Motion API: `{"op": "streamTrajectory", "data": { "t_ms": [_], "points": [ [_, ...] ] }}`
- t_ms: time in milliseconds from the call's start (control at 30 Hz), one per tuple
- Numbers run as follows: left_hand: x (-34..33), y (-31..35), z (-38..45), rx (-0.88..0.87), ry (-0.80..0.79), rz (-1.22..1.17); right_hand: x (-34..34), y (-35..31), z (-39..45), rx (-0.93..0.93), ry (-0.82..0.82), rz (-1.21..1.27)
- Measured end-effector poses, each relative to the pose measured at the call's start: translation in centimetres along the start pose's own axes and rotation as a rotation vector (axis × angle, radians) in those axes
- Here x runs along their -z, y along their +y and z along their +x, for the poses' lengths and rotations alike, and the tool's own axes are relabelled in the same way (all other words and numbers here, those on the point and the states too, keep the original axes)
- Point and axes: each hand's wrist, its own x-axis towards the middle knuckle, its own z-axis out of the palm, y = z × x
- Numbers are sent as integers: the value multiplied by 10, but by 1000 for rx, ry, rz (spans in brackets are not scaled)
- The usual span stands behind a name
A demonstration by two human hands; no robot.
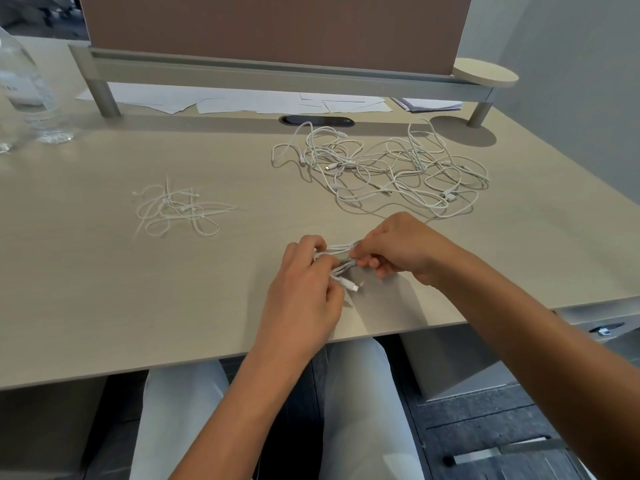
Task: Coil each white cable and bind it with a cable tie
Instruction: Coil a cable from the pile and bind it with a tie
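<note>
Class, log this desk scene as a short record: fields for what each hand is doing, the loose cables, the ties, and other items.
left hand: grips coiled cable
right hand: pinches same coil
loose cables: tangled pile, far right of desk
cable ties: small heap, left of centre
other: water bottle far left; papers under shelf

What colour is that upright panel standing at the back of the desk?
The upright fabric divider panel is a muted reddish brown, seen best in the head view.
</note>
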Motion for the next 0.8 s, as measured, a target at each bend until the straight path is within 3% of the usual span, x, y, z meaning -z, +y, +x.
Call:
{"op": "streamTrajectory", "data": {
  "t_ms": [300, 500, 800],
  "points": [
    [-4, 10, -2, 86, 131, -67, -2, 1, -8, -9, -21, 25],
    [-10, 9, 6, 165, 72, -2, -3, 3, -13, -3, -46, 18],
    [-13, 8, 20, 140, 77, 36, 3, 2, -13, -52, -97, 116]
  ]
}}
